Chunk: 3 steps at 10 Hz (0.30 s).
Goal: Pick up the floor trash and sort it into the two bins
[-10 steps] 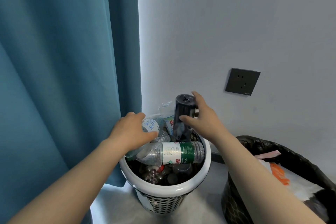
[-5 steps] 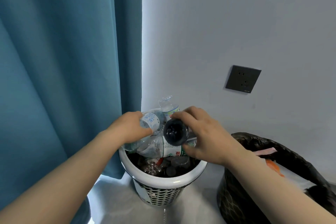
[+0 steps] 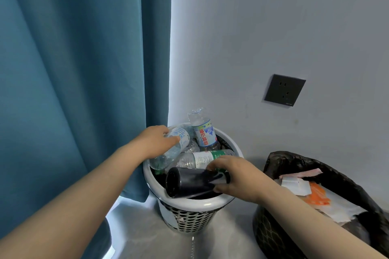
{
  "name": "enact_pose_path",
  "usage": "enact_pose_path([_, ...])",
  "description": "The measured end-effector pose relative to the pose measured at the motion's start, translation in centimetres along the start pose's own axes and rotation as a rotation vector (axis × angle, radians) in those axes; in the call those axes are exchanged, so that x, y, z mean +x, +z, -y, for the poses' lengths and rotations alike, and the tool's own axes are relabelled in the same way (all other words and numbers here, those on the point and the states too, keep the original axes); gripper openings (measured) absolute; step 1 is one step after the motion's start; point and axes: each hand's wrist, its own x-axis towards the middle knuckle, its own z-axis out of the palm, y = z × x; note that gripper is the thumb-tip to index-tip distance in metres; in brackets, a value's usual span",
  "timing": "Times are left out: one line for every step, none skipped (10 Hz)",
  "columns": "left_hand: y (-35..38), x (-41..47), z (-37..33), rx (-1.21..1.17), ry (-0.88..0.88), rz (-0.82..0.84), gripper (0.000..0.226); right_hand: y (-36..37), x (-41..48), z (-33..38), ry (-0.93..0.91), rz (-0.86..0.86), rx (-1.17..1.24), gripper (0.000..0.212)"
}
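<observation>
The right hand (image 3: 237, 178) grips one end of a dark bottle (image 3: 189, 182), lying flat on the front of the white bin (image 3: 197, 204), likely to fit on the full pile; the left hand (image 3: 153, 141) holds a clear bottle (image 3: 179, 139) at its back, maybe making room; the bin's bottom is hidden.

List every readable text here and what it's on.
None can be quoted for sure.
Upright bottle: red characters, sideways, too blurred.
Left bottle: blue characters, blurred.
Lying bottle: fine print, unreadable.
Black bottle: no text visible.
Socket: corner mark, too small.
</observation>
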Motion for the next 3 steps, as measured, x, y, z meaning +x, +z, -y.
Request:
enact_pose_path([0.1, 0.0, 0.0, -0.015, -0.004, 0.005, 0.049, 0.3, 0.1, 0.0, 0.009, 0.001, 0.009, 0.045])
enact_pose_path([-0.3, -0.4, -0.7, 0.077, 0.042, -0.041, 0.054, -0.3, 0.0, -0.1, 0.0, -0.051, -0.005, 0.048])
enact_pose_path([-1.3, -1.1, -2.1, 0.192, 0.12, -0.113, 0.057, -1.6, -0.4, 0.1, 0.05, -0.099, 0.01, 0.05])
